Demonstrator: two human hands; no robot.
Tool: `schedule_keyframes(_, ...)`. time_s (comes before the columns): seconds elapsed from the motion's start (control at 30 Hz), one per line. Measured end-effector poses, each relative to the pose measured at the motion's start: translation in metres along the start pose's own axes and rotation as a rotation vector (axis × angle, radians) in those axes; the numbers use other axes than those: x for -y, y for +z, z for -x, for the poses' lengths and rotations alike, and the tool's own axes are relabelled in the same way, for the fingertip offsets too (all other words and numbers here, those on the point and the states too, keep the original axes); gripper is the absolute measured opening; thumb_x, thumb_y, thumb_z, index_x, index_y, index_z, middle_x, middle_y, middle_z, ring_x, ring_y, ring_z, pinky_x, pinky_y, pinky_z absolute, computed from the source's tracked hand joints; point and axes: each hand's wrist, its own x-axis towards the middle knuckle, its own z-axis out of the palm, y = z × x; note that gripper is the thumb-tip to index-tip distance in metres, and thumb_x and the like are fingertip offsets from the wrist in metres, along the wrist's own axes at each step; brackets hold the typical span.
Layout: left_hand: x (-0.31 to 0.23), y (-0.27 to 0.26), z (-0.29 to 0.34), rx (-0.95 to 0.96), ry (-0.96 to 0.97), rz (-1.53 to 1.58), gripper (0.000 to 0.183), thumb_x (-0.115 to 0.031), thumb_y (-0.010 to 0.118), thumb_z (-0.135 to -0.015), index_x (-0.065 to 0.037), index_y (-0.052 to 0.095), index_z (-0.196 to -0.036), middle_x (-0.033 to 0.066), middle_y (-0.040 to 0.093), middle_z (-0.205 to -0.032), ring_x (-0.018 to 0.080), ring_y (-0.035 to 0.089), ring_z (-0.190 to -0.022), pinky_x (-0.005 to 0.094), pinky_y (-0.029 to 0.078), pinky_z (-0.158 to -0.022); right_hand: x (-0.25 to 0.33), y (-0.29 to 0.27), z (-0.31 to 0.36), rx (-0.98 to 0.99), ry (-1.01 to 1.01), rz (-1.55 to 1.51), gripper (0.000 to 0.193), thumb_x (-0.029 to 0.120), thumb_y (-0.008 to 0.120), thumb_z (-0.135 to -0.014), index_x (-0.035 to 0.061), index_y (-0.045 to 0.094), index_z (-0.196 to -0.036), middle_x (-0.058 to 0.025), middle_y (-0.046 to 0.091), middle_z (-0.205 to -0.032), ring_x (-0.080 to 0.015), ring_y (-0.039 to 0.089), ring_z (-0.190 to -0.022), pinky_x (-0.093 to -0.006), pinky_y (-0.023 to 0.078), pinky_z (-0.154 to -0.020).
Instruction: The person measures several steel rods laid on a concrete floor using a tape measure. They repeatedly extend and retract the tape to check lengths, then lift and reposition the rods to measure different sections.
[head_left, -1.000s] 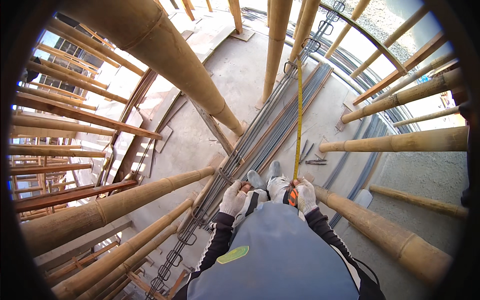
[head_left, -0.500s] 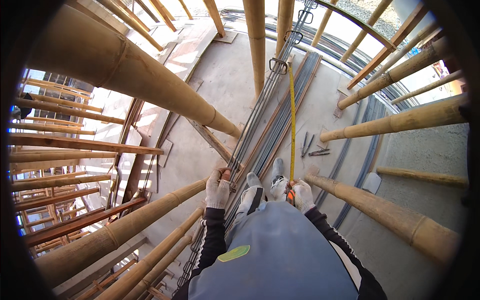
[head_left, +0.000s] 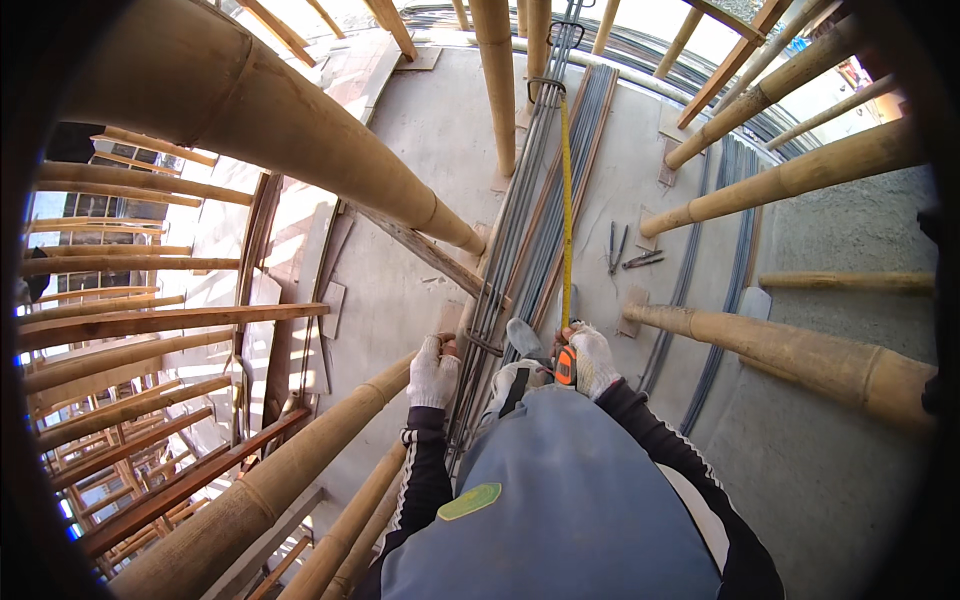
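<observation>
My right hand [head_left: 594, 362], in a white knit glove, grips an orange-and-black tape measure [head_left: 566, 366]. Its yellow blade [head_left: 567, 215] runs out straight ahead, reaching close to a bent steel stirrup [head_left: 545, 88] at the far part of a bundle of long rebars [head_left: 505, 240]. The bundle slants away from me, and another stirrup [head_left: 484, 346] sits around its near part. My left hand [head_left: 434, 374], gloved too with bare fingertips showing, is curled just left of the bars, by the end of a bamboo pole. Whether anything is in its fingers is hidden.
Thick bamboo poles [head_left: 330, 130] slant in from both sides. More grey rebars [head_left: 585, 150] lie on the concrete floor beside the tape. Pliers-like hand tools [head_left: 641, 259] rest to the right. Wooden planks and poles [head_left: 170, 320] crowd the left.
My left hand has come off the rebars and stirrup and moved slightly left. My right hand has shifted a little left and up, with the tape still drawn out. The view has tilted slightly.
</observation>
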Motion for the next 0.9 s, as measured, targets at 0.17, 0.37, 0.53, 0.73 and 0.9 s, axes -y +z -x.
schedule_keyframes(0.17,-0.003,-0.007,0.008,0.119,-0.04,-0.148,0.026,-0.018,0.062,-0.099,-0.012,0.068,-0.124,0.0229,0.074,-0.098,0.0404,0.073,-0.092,0.0485,0.056,-0.079,0.007,0.011,-0.001,-0.004,0.018,0.014,0.019,0.02,0.06,-0.104,0.0018,0.064,-0.099,-0.0086,0.066,-0.083,-0.0215,0.068,-0.072,-0.0379,0.058,-0.063)
schedule_keyframes(0.37,-0.006,-0.004,-0.007,0.171,0.119,-0.3,0.035,-0.018,0.065,-0.094,-0.015,0.066,-0.129,0.0222,0.074,-0.1,0.0423,0.071,-0.095,0.0541,0.056,-0.079,0.007,0.02,-0.003,-0.027,0.024,-0.04,0.015,0.02,0.065,-0.101,0.0056,0.063,-0.097,-0.0075,0.067,-0.084,-0.0206,0.068,-0.072,-0.0329,0.055,-0.063)
schedule_keyframes(0.53,0.002,-0.003,-0.025,0.191,0.295,-0.388,0.04,-0.012,0.065,-0.085,-0.016,0.067,-0.125,0.0162,0.073,-0.103,0.0391,0.072,-0.091,0.0494,0.059,-0.078,0.011,0.019,0.003,-0.009,0.012,-0.011,0.016,0.02,0.065,-0.102,0.0051,0.063,-0.099,-0.0084,0.067,-0.087,-0.0219,0.069,-0.075,-0.0368,0.058,-0.065)
schedule_keyframes(0.73,0.002,-0.004,-0.036,0.19,0.381,-0.389,0.034,-0.009,0.064,-0.086,-0.016,0.073,-0.118,0.0114,0.074,-0.103,0.0354,0.073,-0.09,0.0458,0.059,-0.076,0.016,0.019,0.016,-0.034,-0.1,0.074,0.016,0.018,0.063,-0.105,0.0019,0.064,-0.103,-0.0087,0.067,-0.091,-0.021,0.068,-0.075,-0.0344,0.058,-0.066)
schedule_keyframes(0.9,0.0,-0.004,-0.038,0.164,0.378,-0.358,0.027,-0.014,0.067,-0.089,-0.016,0.073,-0.116,0.0104,0.074,-0.104,0.0334,0.073,-0.09,0.0454,0.059,-0.076,0.021,0.023,0.024,-0.057,-0.089,0.15,0.017,0.018,0.063,-0.106,0.0007,0.065,-0.105,-0.0073,0.067,-0.092,-0.0184,0.067,-0.075,-0.0316,0.056,-0.068)
